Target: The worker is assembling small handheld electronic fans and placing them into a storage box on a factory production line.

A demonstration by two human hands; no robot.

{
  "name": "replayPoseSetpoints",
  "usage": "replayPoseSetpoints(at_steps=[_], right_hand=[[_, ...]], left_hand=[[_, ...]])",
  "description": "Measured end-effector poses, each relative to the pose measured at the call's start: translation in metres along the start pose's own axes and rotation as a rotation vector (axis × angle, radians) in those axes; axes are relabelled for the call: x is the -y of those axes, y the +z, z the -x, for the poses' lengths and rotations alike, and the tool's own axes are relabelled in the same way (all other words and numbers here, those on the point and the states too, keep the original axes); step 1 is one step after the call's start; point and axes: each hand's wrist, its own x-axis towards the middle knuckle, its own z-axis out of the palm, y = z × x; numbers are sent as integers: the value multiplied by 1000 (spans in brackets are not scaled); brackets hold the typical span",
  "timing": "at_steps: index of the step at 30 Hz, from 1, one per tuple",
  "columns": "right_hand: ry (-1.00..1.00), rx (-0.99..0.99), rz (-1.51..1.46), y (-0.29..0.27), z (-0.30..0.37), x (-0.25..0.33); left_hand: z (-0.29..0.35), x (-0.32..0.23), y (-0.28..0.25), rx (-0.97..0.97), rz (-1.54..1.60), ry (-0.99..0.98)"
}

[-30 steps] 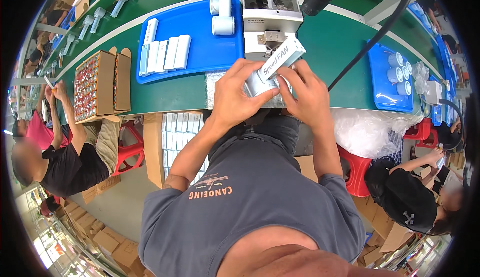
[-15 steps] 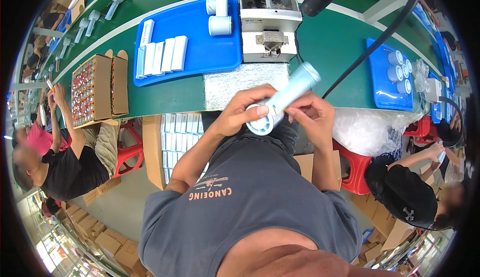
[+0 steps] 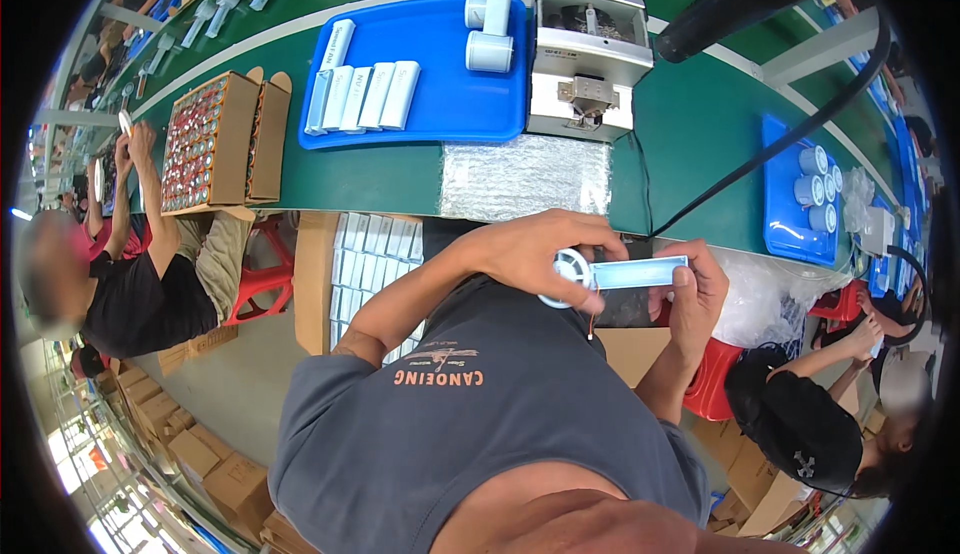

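A light-blue handheld fan housing (image 3: 640, 273) lies nearly level between my hands, above my lap. Its round slotted head is on the left, and the hollow side of its handle faces up. My left hand (image 3: 535, 254) curls over the round head with fingers and thumb around it. The far end of the handle is gripped by my right hand (image 3: 695, 289), thumb on the near edge. A thin wire (image 3: 590, 332) with reddish strands dangles below the head. The inside of the head is partly hidden by my left fingers.
A blue tray (image 3: 430, 131) holds light-blue handle covers and fan bodies. Right of it stands a grey-white machine (image 3: 590, 59); bubble wrap (image 3: 520, 179) lies in front. A black cable (image 3: 780, 154) crosses the table's right side. An open carton (image 3: 312, 289) of light-blue parts sits by my left arm.
The fan housing has swung from a slant to nearly level, its hollow handle side now showing. My right hand has shifted from near the head to the handle's end.
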Motion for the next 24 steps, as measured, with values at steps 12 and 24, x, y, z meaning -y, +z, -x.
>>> replayPoseSetpoints(at_steps=[12,24], right_hand=[[-254,7,-107,61,-42,2],[-208,-124,17,0,-13,-11]], left_hand=[[61,14,-91,-743,-183,-204],[21,54,-101,-978,-684,-216]])
